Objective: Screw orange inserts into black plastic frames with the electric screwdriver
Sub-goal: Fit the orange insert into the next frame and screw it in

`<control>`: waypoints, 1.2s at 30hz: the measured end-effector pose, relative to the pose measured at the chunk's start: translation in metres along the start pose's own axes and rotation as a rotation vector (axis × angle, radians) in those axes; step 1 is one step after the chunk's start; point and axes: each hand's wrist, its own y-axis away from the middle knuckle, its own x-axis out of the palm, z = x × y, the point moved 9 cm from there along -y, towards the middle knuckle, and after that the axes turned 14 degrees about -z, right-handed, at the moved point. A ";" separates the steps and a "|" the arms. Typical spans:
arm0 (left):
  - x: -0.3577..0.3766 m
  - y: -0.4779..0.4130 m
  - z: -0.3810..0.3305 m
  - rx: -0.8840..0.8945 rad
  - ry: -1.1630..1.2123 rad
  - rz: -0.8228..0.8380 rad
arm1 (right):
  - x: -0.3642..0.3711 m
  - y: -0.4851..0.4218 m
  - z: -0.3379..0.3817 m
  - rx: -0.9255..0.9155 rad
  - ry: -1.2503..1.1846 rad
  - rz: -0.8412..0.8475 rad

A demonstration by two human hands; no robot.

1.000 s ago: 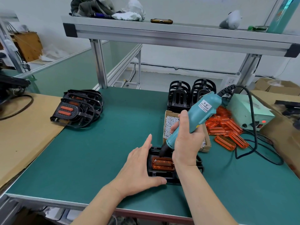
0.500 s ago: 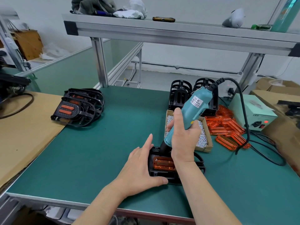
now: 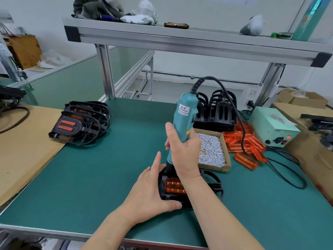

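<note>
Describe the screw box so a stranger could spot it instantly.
On the green bench mat, look just right of the right hand gripping the teal screwdriver. A shallow cardboard box sits there, between that hand and the loose pile of orange inserts. It alone is tan, open-topped and filled with small silvery screws.

1. The green-topped desk (image 3: 108, 177) carries everything.
2. Near centre, a black frame (image 3: 171, 197) lies flat.
3. Far left, a stack of frames (image 3: 84, 123) overlaps a cardboard sheet (image 3: 21, 150).
4. On the right are a screw box (image 3: 227, 159), loose orange inserts (image 3: 241, 143) and a pale power unit (image 3: 273, 123).
5. Upright frames (image 3: 223, 112) stand behind the box.
</note>
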 end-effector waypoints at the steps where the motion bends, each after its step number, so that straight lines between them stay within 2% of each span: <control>1: 0.000 0.000 0.000 -0.004 0.005 0.001 | 0.000 0.000 0.000 0.005 0.005 0.002; 36: 0.000 -0.002 0.002 -0.022 0.048 0.000 | 0.002 -0.002 -0.010 0.077 -0.015 0.069</control>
